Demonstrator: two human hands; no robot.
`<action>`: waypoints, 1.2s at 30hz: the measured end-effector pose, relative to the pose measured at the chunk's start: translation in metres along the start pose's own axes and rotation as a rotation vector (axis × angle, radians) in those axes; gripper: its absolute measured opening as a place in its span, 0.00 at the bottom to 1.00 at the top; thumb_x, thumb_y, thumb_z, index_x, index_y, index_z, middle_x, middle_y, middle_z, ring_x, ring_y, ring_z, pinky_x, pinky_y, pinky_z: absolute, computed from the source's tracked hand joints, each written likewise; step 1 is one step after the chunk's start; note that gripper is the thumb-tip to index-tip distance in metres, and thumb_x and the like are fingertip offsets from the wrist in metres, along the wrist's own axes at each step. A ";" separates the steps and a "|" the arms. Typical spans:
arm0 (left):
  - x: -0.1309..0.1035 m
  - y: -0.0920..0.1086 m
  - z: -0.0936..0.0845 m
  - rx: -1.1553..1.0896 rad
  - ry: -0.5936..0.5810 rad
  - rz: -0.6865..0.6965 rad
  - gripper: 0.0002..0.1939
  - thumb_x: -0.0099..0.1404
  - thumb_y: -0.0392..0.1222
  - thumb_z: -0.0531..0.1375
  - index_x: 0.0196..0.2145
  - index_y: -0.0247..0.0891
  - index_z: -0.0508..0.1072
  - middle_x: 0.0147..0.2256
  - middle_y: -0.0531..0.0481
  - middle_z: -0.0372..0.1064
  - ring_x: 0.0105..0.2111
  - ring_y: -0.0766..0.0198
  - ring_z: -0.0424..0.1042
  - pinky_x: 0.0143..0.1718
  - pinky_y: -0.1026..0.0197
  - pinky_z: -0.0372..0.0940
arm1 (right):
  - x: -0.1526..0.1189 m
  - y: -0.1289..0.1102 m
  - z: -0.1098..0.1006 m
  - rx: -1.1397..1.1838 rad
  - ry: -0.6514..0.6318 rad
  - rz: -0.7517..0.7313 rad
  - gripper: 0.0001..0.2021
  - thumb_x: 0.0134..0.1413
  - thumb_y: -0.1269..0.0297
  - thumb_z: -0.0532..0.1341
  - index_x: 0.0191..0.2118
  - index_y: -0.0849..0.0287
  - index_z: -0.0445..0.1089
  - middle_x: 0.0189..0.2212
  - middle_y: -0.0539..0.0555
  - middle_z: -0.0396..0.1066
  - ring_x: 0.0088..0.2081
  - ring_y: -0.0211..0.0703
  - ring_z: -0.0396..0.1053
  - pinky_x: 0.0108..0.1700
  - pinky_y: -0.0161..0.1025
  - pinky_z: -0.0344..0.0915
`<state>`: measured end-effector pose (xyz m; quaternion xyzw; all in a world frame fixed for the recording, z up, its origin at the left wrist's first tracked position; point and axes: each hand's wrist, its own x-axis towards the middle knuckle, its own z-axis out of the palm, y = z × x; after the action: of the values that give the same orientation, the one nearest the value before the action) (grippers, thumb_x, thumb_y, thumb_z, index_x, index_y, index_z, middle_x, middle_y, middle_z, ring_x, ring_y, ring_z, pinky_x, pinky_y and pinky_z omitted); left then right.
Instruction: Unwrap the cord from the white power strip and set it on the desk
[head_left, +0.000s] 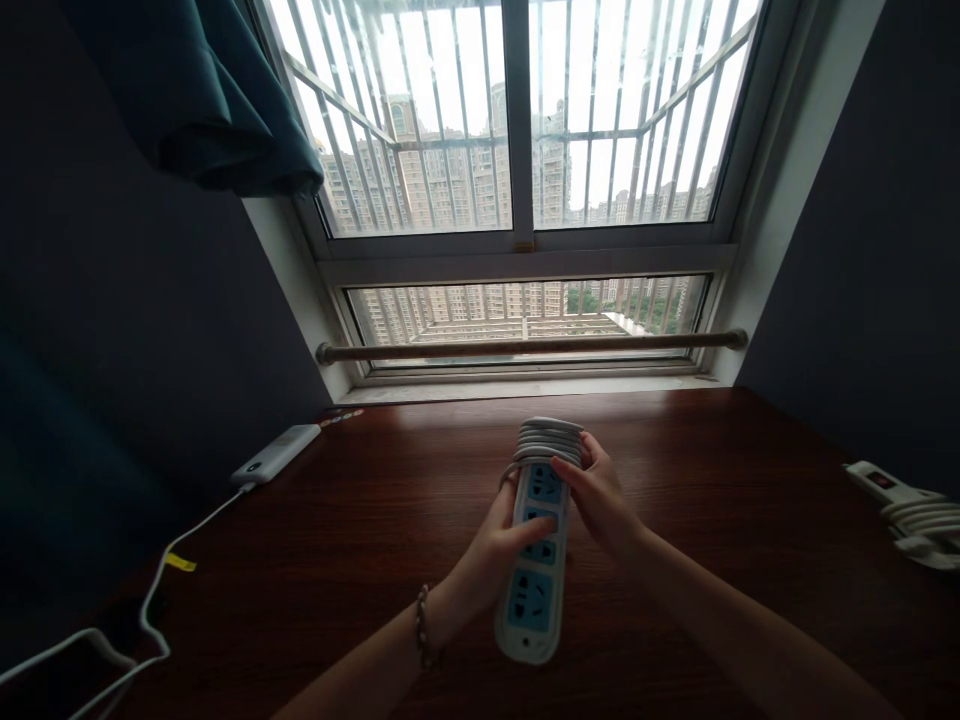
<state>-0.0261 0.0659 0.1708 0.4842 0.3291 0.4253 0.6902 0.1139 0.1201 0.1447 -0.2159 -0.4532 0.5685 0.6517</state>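
A white power strip [527, 641] with blue socket panels is held over the brown table, its long side pointing away from me. Its grey-white cord [550, 440] is wound in several loops around the far end. My left hand [501, 540] grips the strip from the left, the thumb lying across the middle sockets. On the right, my right hand [598, 492] holds the far end by the wound cord, with the thumb on top near the first socket. The fingers beneath the strip are mostly hidden.
At the left lies a white power strip [277, 455] with a white cable [196, 527] running to the front left. Another white strip with coiled cord [889, 490] is at the right edge of the table [360, 600]. A window and horizontal rail [525, 348] stand behind.
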 end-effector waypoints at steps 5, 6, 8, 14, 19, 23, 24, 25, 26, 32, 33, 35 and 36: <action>0.000 0.001 0.001 0.055 -0.003 0.027 0.28 0.58 0.37 0.61 0.53 0.40 0.52 0.39 0.47 0.63 0.27 0.65 0.69 0.29 0.60 0.67 | 0.000 0.000 -0.006 0.028 -0.040 -0.076 0.26 0.44 0.64 0.72 0.44 0.61 0.58 0.38 0.57 0.70 0.37 0.43 0.69 0.37 0.34 0.67; -0.001 0.004 0.000 0.007 -0.024 -0.016 0.29 0.57 0.36 0.61 0.52 0.39 0.52 0.37 0.48 0.63 0.26 0.64 0.69 0.27 0.60 0.67 | -0.001 0.000 -0.005 -0.007 -0.009 -0.070 0.25 0.44 0.64 0.72 0.43 0.61 0.58 0.36 0.55 0.70 0.35 0.42 0.69 0.35 0.33 0.67; -0.003 0.007 -0.001 -0.072 -0.060 -0.097 0.29 0.56 0.36 0.60 0.52 0.37 0.51 0.32 0.49 0.64 0.24 0.64 0.68 0.23 0.62 0.66 | -0.003 0.000 -0.005 -0.111 0.068 -0.063 0.25 0.43 0.62 0.73 0.40 0.60 0.58 0.32 0.53 0.70 0.32 0.40 0.69 0.31 0.30 0.66; -0.007 0.003 -0.002 0.104 -0.008 0.022 0.31 0.56 0.38 0.63 0.53 0.38 0.52 0.38 0.46 0.64 0.30 0.63 0.68 0.30 0.61 0.66 | 0.001 -0.006 -0.008 -0.140 -0.023 -0.129 0.32 0.40 0.65 0.74 0.46 0.57 0.53 0.37 0.53 0.69 0.34 0.41 0.70 0.33 0.31 0.67; -0.010 0.016 -0.013 0.165 -0.088 -0.028 0.30 0.52 0.37 0.64 0.51 0.37 0.58 0.38 0.47 0.65 0.32 0.63 0.67 0.31 0.62 0.65 | 0.006 -0.016 -0.017 -0.228 -0.295 -0.205 0.43 0.39 0.69 0.73 0.59 0.56 0.50 0.52 0.61 0.60 0.49 0.50 0.64 0.47 0.40 0.65; -0.007 0.023 -0.026 0.147 -0.109 -0.123 0.29 0.50 0.37 0.65 0.49 0.37 0.60 0.35 0.49 0.66 0.29 0.64 0.68 0.28 0.63 0.65 | 0.009 -0.023 -0.023 -0.363 -0.374 -0.209 0.48 0.36 0.69 0.74 0.62 0.52 0.47 0.55 0.61 0.56 0.50 0.53 0.63 0.46 0.41 0.66; -0.005 0.023 -0.028 0.140 -0.117 -0.128 0.30 0.50 0.37 0.65 0.49 0.37 0.60 0.35 0.49 0.66 0.29 0.63 0.69 0.28 0.62 0.66 | 0.009 -0.024 -0.024 -0.417 -0.379 -0.237 0.49 0.36 0.68 0.75 0.62 0.52 0.46 0.55 0.61 0.56 0.49 0.53 0.64 0.45 0.41 0.66; -0.002 0.021 -0.031 0.137 -0.134 -0.129 0.30 0.49 0.37 0.66 0.49 0.37 0.60 0.36 0.48 0.66 0.30 0.62 0.69 0.29 0.62 0.66 | 0.009 -0.026 -0.024 -0.485 -0.382 -0.281 0.50 0.36 0.66 0.75 0.63 0.52 0.46 0.54 0.62 0.56 0.48 0.52 0.64 0.44 0.41 0.67; 0.001 0.019 -0.033 0.141 -0.150 -0.117 0.29 0.49 0.37 0.66 0.48 0.36 0.60 0.36 0.47 0.67 0.31 0.61 0.70 0.30 0.61 0.66 | 0.008 -0.027 -0.025 -0.563 -0.388 -0.331 0.50 0.37 0.65 0.75 0.63 0.52 0.45 0.54 0.62 0.57 0.47 0.52 0.65 0.44 0.42 0.67; 0.027 0.022 -0.041 0.282 -0.196 0.039 0.23 0.50 0.38 0.68 0.43 0.28 0.68 0.36 0.45 0.70 0.33 0.65 0.68 0.34 0.66 0.64 | 0.008 -0.040 -0.019 -0.831 -0.373 -0.441 0.52 0.42 0.56 0.72 0.65 0.51 0.38 0.58 0.63 0.50 0.54 0.59 0.58 0.48 0.49 0.64; 0.030 0.027 -0.040 0.314 -0.202 0.057 0.23 0.49 0.37 0.69 0.43 0.28 0.68 0.37 0.45 0.70 0.33 0.65 0.68 0.34 0.66 0.64 | 0.012 -0.045 -0.018 -0.843 -0.390 -0.433 0.52 0.43 0.56 0.72 0.66 0.51 0.37 0.59 0.64 0.49 0.54 0.59 0.57 0.49 0.49 0.64; 0.035 0.040 -0.036 0.362 -0.193 0.105 0.23 0.49 0.36 0.69 0.42 0.30 0.69 0.36 0.47 0.71 0.33 0.66 0.68 0.33 0.68 0.64 | 0.022 -0.057 -0.016 -0.854 -0.450 -0.432 0.52 0.42 0.58 0.73 0.66 0.51 0.37 0.59 0.63 0.48 0.55 0.58 0.57 0.50 0.49 0.64; 0.037 0.046 -0.033 0.370 -0.173 0.132 0.22 0.49 0.36 0.69 0.42 0.30 0.69 0.36 0.48 0.71 0.33 0.66 0.67 0.33 0.68 0.63 | 0.029 -0.063 -0.015 -0.840 -0.478 -0.438 0.53 0.41 0.59 0.73 0.66 0.50 0.37 0.59 0.62 0.48 0.54 0.57 0.57 0.50 0.48 0.64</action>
<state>-0.0514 0.1203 0.2028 0.6578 0.3085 0.3588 0.5860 0.1589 0.1339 0.1973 -0.2230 -0.8122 0.2218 0.4913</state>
